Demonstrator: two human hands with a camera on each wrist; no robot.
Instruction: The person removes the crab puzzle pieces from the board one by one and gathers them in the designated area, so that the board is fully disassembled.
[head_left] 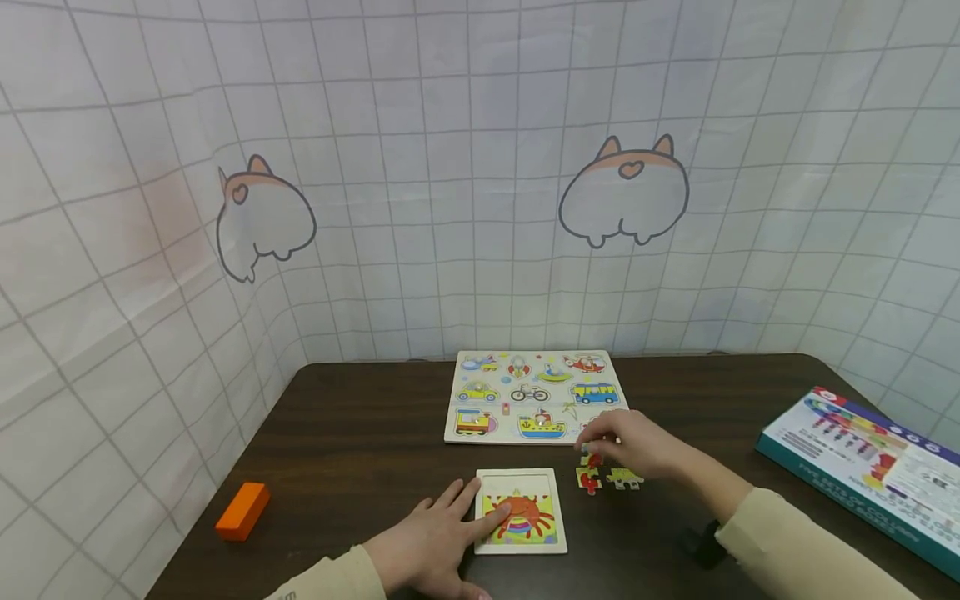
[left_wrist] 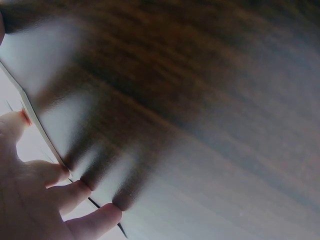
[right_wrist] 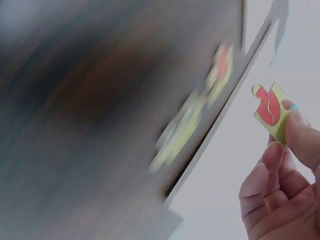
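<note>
My left hand [head_left: 431,546] rests with spread, straight fingers on a small white-framed jigsaw puzzle [head_left: 521,549]; one finger lies over its red crab picture [head_left: 528,517]. In the left wrist view, the left hand's fingers [left_wrist: 95,220] reach across the puzzle's edge. My right hand [head_left: 637,442], held to the right of the puzzle, pinches a yellow-and-red jigsaw piece [right_wrist: 272,112] between thumb and fingers. Below that hand lie another red-and-yellow piece [head_left: 588,480] and a yellow-green piece [head_left: 624,478], both blurred in the right wrist view.
Behind the hands lies a white vehicle peg board [head_left: 506,408]. An orange block [head_left: 243,511] sits at the left of the dark wooden table [head_left: 360,425]. At the right edge is a flat teal-sided game box [head_left: 862,475]. A grid-patterned cloth [head_left: 465,208] hangs behind.
</note>
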